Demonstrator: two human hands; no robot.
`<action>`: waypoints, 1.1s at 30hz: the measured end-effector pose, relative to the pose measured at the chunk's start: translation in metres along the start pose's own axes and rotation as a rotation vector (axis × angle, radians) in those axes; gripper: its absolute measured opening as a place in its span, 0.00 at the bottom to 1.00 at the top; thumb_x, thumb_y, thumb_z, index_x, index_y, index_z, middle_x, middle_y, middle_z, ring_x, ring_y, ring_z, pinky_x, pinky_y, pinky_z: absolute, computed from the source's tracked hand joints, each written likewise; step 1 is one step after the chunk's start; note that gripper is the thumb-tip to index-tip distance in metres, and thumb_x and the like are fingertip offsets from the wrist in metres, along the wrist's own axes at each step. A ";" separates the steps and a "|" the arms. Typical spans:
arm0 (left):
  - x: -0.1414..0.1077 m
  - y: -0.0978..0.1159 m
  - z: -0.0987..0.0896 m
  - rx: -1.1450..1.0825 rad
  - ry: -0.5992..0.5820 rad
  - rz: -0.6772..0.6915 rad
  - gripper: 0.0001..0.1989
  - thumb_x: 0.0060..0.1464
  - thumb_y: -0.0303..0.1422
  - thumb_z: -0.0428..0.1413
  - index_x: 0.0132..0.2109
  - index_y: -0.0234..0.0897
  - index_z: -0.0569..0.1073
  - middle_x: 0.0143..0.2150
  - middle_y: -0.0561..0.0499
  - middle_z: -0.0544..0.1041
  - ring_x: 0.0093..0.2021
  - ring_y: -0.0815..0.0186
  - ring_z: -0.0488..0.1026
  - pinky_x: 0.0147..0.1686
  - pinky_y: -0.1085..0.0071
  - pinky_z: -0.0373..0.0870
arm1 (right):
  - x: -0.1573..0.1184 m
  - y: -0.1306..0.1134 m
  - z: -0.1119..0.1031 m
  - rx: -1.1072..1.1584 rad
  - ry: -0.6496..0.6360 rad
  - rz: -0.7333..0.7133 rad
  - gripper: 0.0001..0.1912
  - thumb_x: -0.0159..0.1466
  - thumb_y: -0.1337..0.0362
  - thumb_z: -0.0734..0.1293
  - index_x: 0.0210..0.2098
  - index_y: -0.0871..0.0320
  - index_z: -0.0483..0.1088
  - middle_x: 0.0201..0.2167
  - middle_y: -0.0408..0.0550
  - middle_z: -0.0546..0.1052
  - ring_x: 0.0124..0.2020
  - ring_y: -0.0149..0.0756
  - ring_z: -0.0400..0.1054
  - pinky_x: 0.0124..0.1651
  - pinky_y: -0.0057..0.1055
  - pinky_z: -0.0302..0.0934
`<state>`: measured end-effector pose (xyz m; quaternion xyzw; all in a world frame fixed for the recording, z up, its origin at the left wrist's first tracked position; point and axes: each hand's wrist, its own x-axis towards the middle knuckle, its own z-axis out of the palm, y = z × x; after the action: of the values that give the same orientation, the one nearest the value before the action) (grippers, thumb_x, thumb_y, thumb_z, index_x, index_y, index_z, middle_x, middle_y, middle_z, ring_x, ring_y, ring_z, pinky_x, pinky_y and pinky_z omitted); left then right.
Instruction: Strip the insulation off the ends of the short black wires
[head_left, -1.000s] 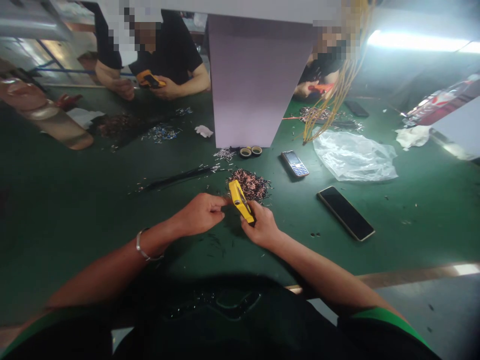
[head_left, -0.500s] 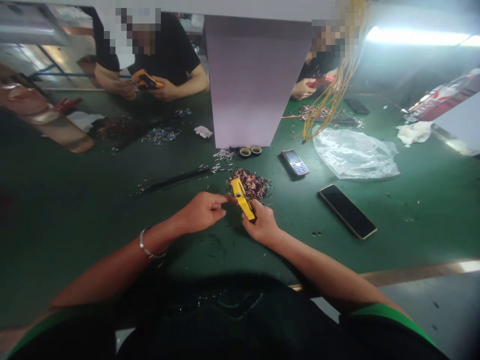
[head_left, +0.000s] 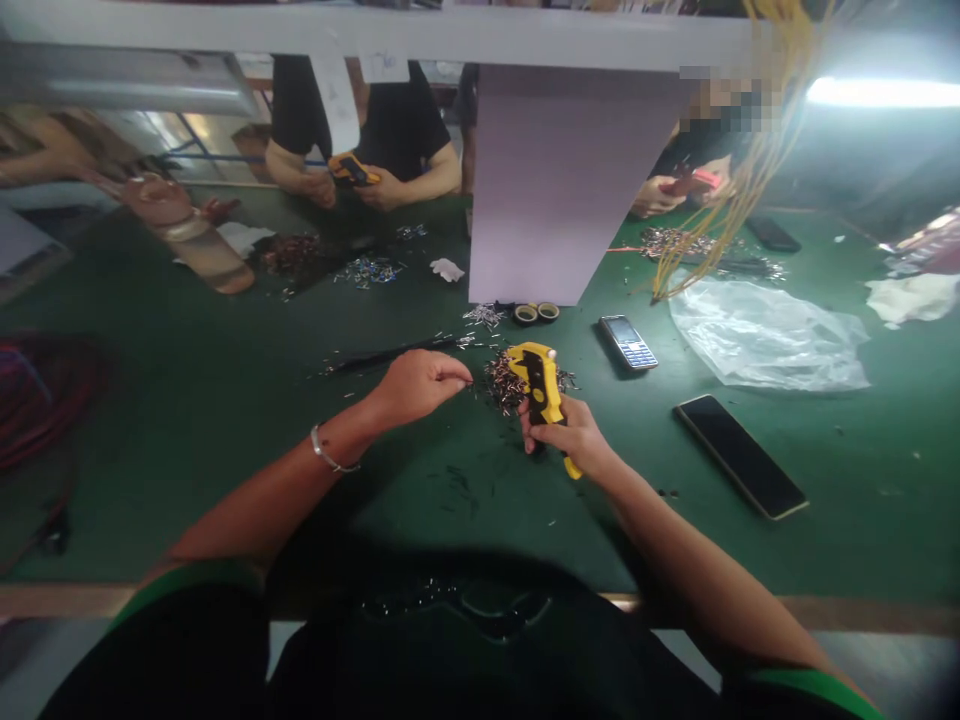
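Huge dark-green desk (head_left: 225,330) filling most of the view, with a tall pale panel (head_left: 570,190) standing on it straight ahead. Across the desk, a co-worker in a black tee (head_left: 397,125) with both hands on a yellow tool (head_left: 352,170), and a second co-worker (head_left: 697,150) half behind the panel, holding a red tool (head_left: 694,182). Off to the right, a bundle of yellow wires (head_left: 772,170) hanging down to just beside a crinkly clear plastic bag (head_left: 765,340). Nearer, a black smartphone (head_left: 739,455) lying at an angle, and a small keypad phone (head_left: 628,342) close to the panel's foot, not far from two rolls of tape (head_left: 537,313). Dead center, a messy pile of coppery wire bits (head_left: 510,385), with tiny metal scraps scattered around it. Right hand (head_left: 562,435) closed firmly around the grip of a yellow-and-black wire stripper (head_left: 541,395), the tool standing tilted up with its head right at the pile's edge. Left hand (head_left: 416,385) just left of the pile, fingers loosely curled and almost touching it, no telling whether anything tiny sits between the fingertips. Thin metal bracelet (head_left: 325,450) around the left wrist.
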<state>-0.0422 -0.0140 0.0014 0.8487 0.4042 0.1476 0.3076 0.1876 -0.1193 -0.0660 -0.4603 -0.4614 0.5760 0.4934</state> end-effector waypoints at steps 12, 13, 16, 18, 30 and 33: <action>0.002 -0.004 -0.020 -0.069 0.003 0.085 0.11 0.50 0.29 0.54 0.35 0.35 0.82 0.34 0.47 0.81 0.34 0.67 0.75 0.36 0.71 0.66 | -0.007 -0.005 0.002 0.132 -0.324 0.102 0.20 0.50 0.69 0.73 0.43 0.63 0.72 0.32 0.48 0.77 0.30 0.38 0.73 0.37 0.36 0.66; 0.002 -0.005 -0.019 -0.077 -0.003 0.090 0.11 0.50 0.29 0.54 0.35 0.36 0.82 0.34 0.48 0.81 0.34 0.67 0.75 0.36 0.71 0.66 | -0.007 -0.006 0.003 0.138 -0.332 0.109 0.20 0.50 0.69 0.73 0.43 0.63 0.72 0.32 0.48 0.77 0.30 0.38 0.73 0.38 0.36 0.66; 0.002 -0.005 -0.017 -0.103 -0.031 0.081 0.11 0.49 0.30 0.54 0.35 0.35 0.82 0.34 0.48 0.81 0.34 0.67 0.75 0.36 0.71 0.67 | -0.007 -0.006 0.004 0.139 -0.357 0.123 0.20 0.50 0.69 0.73 0.43 0.63 0.72 0.31 0.48 0.77 0.31 0.38 0.73 0.37 0.35 0.65; 0.002 -0.005 -0.016 -0.125 -0.041 0.062 0.11 0.48 0.29 0.54 0.35 0.34 0.81 0.33 0.48 0.81 0.33 0.68 0.74 0.34 0.71 0.66 | -0.008 -0.006 0.005 0.143 -0.362 0.114 0.21 0.50 0.69 0.73 0.44 0.63 0.71 0.31 0.48 0.77 0.31 0.38 0.73 0.37 0.35 0.65; 0.002 -0.003 -0.011 -0.228 -0.097 0.027 0.11 0.47 0.29 0.54 0.35 0.32 0.81 0.25 0.49 0.77 0.26 0.71 0.69 0.27 0.73 0.62 | -0.012 -0.006 0.011 0.144 -0.359 0.110 0.19 0.52 0.68 0.73 0.43 0.62 0.71 0.30 0.47 0.76 0.29 0.37 0.72 0.37 0.37 0.64; 0.002 -0.004 -0.011 -0.233 -0.106 0.019 0.11 0.47 0.29 0.54 0.35 0.31 0.81 0.26 0.49 0.78 0.27 0.71 0.69 0.28 0.73 0.62 | -0.012 -0.005 0.012 0.149 -0.362 0.103 0.19 0.52 0.68 0.73 0.43 0.62 0.71 0.29 0.47 0.76 0.29 0.37 0.71 0.36 0.36 0.64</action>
<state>-0.0484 -0.0062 0.0072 0.8175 0.3596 0.1512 0.4236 0.1779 -0.1320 -0.0583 -0.3343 -0.4746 0.7064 0.4049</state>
